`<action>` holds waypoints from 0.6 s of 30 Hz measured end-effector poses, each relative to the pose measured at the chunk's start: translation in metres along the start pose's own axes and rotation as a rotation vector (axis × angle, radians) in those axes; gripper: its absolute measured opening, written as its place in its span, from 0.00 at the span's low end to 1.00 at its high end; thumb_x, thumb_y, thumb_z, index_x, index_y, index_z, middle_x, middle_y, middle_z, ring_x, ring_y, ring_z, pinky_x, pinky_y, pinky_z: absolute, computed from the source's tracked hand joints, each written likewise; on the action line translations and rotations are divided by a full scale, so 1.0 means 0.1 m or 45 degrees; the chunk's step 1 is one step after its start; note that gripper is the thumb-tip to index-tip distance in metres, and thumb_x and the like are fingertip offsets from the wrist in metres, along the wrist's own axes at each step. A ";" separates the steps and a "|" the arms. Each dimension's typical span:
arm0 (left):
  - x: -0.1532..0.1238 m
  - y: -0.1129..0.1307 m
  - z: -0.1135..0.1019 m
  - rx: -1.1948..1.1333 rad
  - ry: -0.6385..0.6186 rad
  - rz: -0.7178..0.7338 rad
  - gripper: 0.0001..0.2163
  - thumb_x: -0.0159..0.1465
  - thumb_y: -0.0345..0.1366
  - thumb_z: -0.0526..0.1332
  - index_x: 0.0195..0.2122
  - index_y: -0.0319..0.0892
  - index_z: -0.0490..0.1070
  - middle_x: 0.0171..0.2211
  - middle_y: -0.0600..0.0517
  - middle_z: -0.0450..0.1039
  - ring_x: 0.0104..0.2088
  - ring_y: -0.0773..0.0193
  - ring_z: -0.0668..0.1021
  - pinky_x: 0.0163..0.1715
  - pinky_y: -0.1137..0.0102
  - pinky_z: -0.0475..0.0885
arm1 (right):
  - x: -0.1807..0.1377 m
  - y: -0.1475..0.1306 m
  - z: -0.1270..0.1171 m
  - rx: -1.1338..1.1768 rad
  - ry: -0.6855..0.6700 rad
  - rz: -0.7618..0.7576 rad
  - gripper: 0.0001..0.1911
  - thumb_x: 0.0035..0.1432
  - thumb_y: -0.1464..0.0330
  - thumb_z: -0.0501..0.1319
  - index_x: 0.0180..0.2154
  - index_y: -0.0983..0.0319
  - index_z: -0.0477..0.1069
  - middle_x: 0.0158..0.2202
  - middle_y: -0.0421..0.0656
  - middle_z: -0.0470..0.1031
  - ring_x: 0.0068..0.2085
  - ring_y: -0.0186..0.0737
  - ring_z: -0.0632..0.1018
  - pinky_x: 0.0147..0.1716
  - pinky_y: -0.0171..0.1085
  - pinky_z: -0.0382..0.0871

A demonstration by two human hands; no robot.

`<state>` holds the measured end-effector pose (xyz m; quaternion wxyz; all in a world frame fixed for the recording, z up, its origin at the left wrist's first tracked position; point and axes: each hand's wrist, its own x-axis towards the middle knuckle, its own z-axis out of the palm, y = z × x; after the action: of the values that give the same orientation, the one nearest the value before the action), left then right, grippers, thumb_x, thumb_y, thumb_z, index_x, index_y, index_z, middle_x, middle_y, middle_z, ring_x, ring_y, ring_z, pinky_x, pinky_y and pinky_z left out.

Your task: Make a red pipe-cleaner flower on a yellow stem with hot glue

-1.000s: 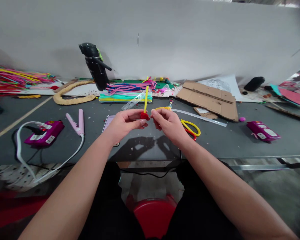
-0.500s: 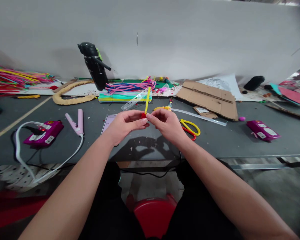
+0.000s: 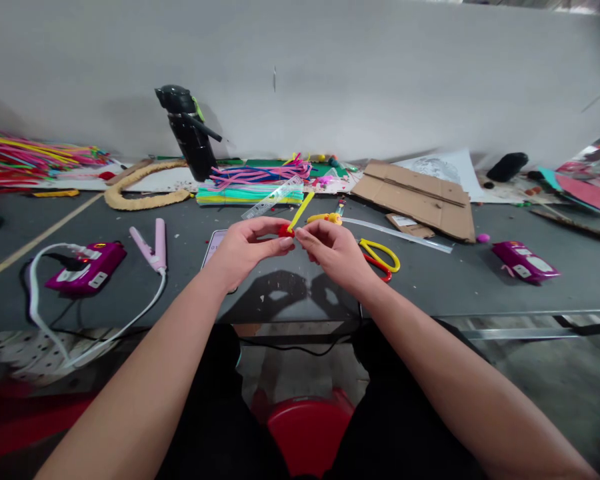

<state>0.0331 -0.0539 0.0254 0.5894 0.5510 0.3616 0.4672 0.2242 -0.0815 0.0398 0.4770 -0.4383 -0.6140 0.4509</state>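
red piece (image 3: 285,231) with a yellow strip (image 3: 301,211) slanting up out of it — fingers cover most of the red part, so its shape is hard to make out. it sits between the hands, pinched in the left hand (image 3: 253,248). right hand (image 3: 330,250) is just beside it, thumb and finger close together, can't tell if they're gripping anything. left hand and wrist partly hide a phone (image 3: 213,248). table (image 3: 445,283) edge runs below both hands — sideways room between the yellow loop handle (image 3: 397,261) and right-side purple power strip (image 3: 525,262).
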 end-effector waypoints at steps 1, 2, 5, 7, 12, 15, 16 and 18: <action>0.00 0.00 0.00 -0.004 0.004 -0.003 0.20 0.50 0.38 0.79 0.45 0.43 0.82 0.45 0.46 0.83 0.46 0.55 0.83 0.52 0.58 0.79 | 0.00 0.00 0.01 0.007 -0.005 -0.009 0.25 0.55 0.46 0.68 0.33 0.62 0.72 0.27 0.37 0.70 0.26 0.31 0.69 0.25 0.34 0.62; 0.00 -0.01 0.00 -0.002 0.005 -0.007 0.20 0.50 0.37 0.79 0.44 0.43 0.83 0.45 0.46 0.83 0.47 0.55 0.83 0.53 0.58 0.78 | 0.00 0.01 0.02 0.009 -0.006 -0.017 0.24 0.54 0.47 0.69 0.33 0.62 0.72 0.27 0.38 0.72 0.27 0.31 0.69 0.26 0.34 0.62; -0.01 0.01 0.00 -0.005 -0.003 -0.019 0.20 0.49 0.36 0.79 0.45 0.43 0.83 0.45 0.47 0.83 0.47 0.55 0.83 0.56 0.58 0.76 | 0.02 0.03 0.04 -0.004 0.011 -0.029 0.23 0.54 0.48 0.70 0.33 0.62 0.73 0.28 0.38 0.73 0.27 0.32 0.70 0.27 0.34 0.64; -0.02 0.03 0.00 -0.049 -0.016 -0.040 0.19 0.51 0.36 0.78 0.45 0.44 0.83 0.44 0.47 0.84 0.46 0.57 0.83 0.56 0.59 0.76 | 0.02 0.04 0.05 -0.010 0.022 -0.027 0.23 0.54 0.48 0.69 0.32 0.62 0.73 0.28 0.39 0.73 0.27 0.32 0.70 0.27 0.34 0.64; -0.03 0.08 0.02 -0.183 0.008 -0.087 0.12 0.61 0.42 0.72 0.42 0.42 0.84 0.41 0.46 0.84 0.43 0.57 0.85 0.52 0.61 0.79 | 0.03 0.05 0.05 -0.008 0.027 -0.013 0.24 0.53 0.47 0.69 0.32 0.61 0.72 0.28 0.39 0.73 0.28 0.33 0.70 0.26 0.34 0.65; -0.02 0.07 0.04 -0.161 0.036 -0.076 0.12 0.60 0.42 0.72 0.41 0.42 0.84 0.41 0.45 0.84 0.43 0.56 0.85 0.52 0.59 0.79 | 0.03 0.05 0.05 0.003 0.019 -0.014 0.25 0.52 0.46 0.70 0.32 0.61 0.72 0.28 0.39 0.73 0.28 0.33 0.69 0.26 0.34 0.64; -0.02 0.06 0.04 -0.150 0.041 -0.076 0.12 0.60 0.41 0.72 0.41 0.42 0.84 0.41 0.45 0.84 0.44 0.55 0.85 0.52 0.59 0.79 | 0.03 0.05 0.05 0.004 0.016 -0.016 0.25 0.52 0.46 0.70 0.32 0.61 0.71 0.27 0.39 0.72 0.28 0.33 0.69 0.26 0.34 0.64; -0.01 0.05 0.05 -0.139 0.046 -0.072 0.11 0.59 0.41 0.73 0.41 0.42 0.84 0.41 0.45 0.84 0.45 0.54 0.85 0.52 0.58 0.79 | 0.04 0.05 0.05 0.006 0.010 -0.022 0.25 0.52 0.46 0.70 0.32 0.62 0.71 0.27 0.38 0.71 0.27 0.32 0.68 0.26 0.35 0.63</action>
<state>0.0365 -0.0568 0.0304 0.6249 0.4991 0.3616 0.4792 0.2191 -0.0777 0.0351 0.4845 -0.4337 -0.6149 0.4463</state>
